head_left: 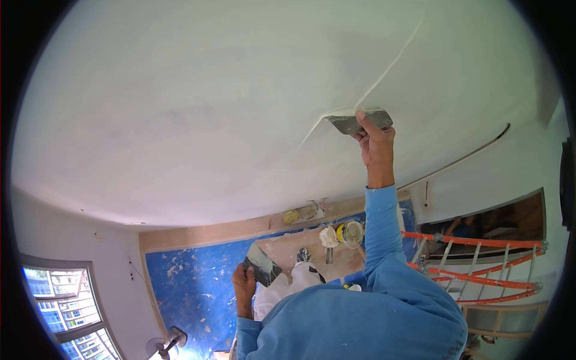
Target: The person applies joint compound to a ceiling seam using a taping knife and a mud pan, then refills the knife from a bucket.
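My right hand (pixel 375 141) is raised overhead and grips a wide metal scraper (pixel 355 122), whose blade lies flat against the white ceiling (pixel 210 108). A thin ridge of filler (pixel 396 57) runs from the blade toward the upper right, and a shorter one trails to its lower left. My left hand (pixel 244 283) is held low and grips a flat metal board (pixel 263 264) smeared with grey filler. Both arms are in blue sleeves.
Below lies a blue floor sheet (pixel 192 282) spotted with white. A brown board on it bears an open tin (pixel 352 231) and a white lump (pixel 328 237). An orange and white ladder (pixel 480 264) stands at the right, a window (pixel 60 300) and a fan (pixel 162 345) at the lower left.
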A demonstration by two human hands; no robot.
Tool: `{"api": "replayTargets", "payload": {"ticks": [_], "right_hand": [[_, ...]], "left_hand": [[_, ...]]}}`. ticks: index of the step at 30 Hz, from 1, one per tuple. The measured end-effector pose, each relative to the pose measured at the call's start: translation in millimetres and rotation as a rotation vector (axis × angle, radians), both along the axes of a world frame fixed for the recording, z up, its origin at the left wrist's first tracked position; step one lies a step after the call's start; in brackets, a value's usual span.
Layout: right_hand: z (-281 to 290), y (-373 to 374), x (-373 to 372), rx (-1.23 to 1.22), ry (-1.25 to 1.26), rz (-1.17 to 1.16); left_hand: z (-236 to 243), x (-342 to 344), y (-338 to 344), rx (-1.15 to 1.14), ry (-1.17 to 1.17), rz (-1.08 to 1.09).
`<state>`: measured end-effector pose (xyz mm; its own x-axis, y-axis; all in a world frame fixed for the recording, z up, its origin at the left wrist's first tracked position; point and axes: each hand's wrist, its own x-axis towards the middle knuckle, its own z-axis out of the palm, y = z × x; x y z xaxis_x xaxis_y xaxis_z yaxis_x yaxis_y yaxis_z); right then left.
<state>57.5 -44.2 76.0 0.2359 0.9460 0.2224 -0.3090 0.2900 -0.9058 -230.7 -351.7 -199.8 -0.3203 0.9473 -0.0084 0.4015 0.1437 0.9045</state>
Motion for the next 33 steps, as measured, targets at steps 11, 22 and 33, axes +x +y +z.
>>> {"api": "replayTargets", "payload": {"ticks": [11, 22, 33], "right_hand": [[121, -5, 2, 0.149, -0.187, -0.064], [225, -18, 1, 0.237, -0.366, -0.021], [311, -39, -17, 0.259, -0.494, -0.036]], "left_hand": [[-2, 4, 19, -0.057, -0.247, -0.016], [5, 4, 36, -0.026, -0.251, -0.078], [32, 5, 44, -0.038, -0.336, -0.083]]}}
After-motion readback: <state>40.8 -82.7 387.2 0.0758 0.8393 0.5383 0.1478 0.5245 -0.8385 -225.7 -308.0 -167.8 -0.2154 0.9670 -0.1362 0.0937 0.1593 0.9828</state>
